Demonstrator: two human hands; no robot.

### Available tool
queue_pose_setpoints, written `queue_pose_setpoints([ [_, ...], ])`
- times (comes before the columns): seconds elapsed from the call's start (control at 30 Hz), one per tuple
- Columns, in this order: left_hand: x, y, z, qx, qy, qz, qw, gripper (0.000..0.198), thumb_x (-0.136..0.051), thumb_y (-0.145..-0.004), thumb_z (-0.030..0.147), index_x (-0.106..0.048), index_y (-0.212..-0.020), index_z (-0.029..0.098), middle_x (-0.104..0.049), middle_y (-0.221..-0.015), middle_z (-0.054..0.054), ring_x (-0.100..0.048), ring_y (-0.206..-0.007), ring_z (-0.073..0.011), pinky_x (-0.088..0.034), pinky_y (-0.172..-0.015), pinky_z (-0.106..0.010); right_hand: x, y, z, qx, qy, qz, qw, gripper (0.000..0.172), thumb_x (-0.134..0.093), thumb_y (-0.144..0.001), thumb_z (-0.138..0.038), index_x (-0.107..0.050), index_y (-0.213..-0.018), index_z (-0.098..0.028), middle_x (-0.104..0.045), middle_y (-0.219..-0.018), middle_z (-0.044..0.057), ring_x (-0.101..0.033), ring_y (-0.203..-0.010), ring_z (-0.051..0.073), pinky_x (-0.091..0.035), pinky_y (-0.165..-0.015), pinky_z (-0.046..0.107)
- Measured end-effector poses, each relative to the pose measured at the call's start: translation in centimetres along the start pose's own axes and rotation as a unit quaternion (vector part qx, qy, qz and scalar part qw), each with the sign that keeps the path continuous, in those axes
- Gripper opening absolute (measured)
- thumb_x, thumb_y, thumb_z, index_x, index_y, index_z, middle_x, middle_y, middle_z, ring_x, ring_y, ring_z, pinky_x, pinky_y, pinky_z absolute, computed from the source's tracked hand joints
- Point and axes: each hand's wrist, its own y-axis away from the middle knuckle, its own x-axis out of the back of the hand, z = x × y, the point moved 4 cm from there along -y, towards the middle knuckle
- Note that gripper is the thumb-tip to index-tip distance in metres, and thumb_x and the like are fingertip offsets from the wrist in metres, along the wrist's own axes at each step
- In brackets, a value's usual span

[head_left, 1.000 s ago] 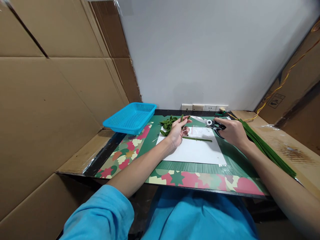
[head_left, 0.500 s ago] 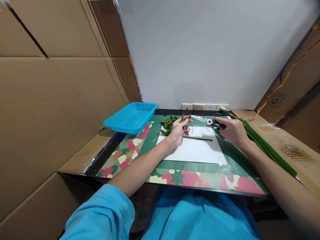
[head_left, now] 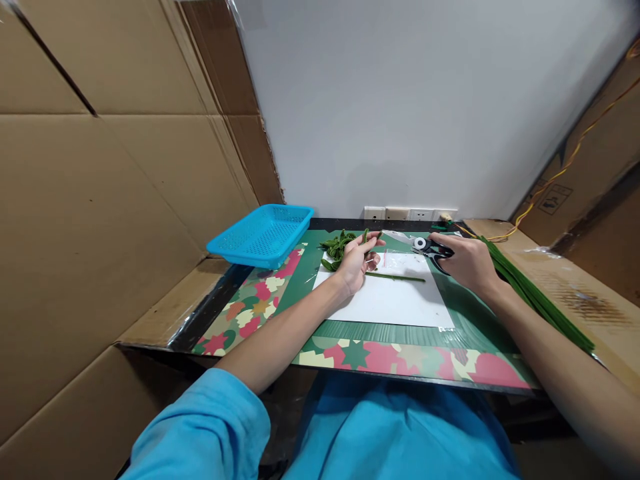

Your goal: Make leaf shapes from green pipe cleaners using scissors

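The black-handled scissors (head_left: pixel 423 245) are in my right hand (head_left: pixel 467 263), with fingers wrapped round the handles. Their blades point left, and the tip is close to the fingertips of my left hand (head_left: pixel 356 261). A thin green stem (head_left: pixel 379 234) is pinched in my left hand, its end poking out by the blade tip; most of it is hidden by the fingers. Just left of that hand sits a pile of curled green vegetable pieces (head_left: pixel 337 247). One straight green stalk (head_left: pixel 400 277) lies on the white board (head_left: pixel 390 303) below the hands.
A blue perforated basket (head_left: pixel 260 257) stands at the back left. Long green stalks (head_left: pixel 537 297) lie in a bundle along the right side. Wall sockets (head_left: pixel 397 213) and a yellow cable (head_left: pixel 550 177) are behind. Cardboard (head_left: pixel 125 220) walls off the left.
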Motion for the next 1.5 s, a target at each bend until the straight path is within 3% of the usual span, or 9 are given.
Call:
queue_pose_setpoints([
  [0.17, 0.04, -0.07, 0.0, -0.002, -0.005, 0.0, 1.0, 0.013, -0.078, -0.087, 0.015, -0.071, -0.098, 0.017, -0.074, -0.086, -0.003, -0.052, -0.046, -0.0064, -0.034, -0.043, -0.021, 0.14, -0.03, -0.1, 0.002, 0.001, 0.002, 1.0, 0.043, -0.062, -0.075, -0.013, -0.082, -0.111, -0.029, -0.086, -0.099, 0.004, -0.08, -0.084, 0.027, -0.056, -0.068, 0.031],
  [0.67, -0.04, -0.01, 0.02, -0.007, -0.014, -0.008, 1.0, 0.016, -0.081, -0.086, 0.018, -0.07, -0.097, 0.017, -0.073, -0.085, -0.003, -0.052, -0.046, -0.0065, -0.033, -0.043, -0.021, 0.16, -0.06, 0.06, 0.009, 0.012, -0.01, 1.0, 0.052, -0.062, -0.07, -0.012, -0.081, -0.115, -0.03, -0.086, -0.102, 0.003, -0.08, -0.085, 0.027, -0.054, -0.067, 0.03],
  [1.5, -0.22, 0.05, 0.26, -0.044, -0.035, -0.03, 0.998, 0.021, -0.085, -0.083, 0.023, -0.07, -0.098, 0.018, -0.075, -0.087, -0.003, -0.054, -0.045, -0.0063, -0.029, -0.041, -0.02, 0.45, -0.16, -0.04, 0.009, 0.012, -0.016, 1.0, 0.052, -0.061, -0.072, -0.009, -0.082, -0.114, -0.031, -0.086, -0.102, 0.002, -0.081, -0.087, 0.028, -0.056, -0.067, 0.031],
])
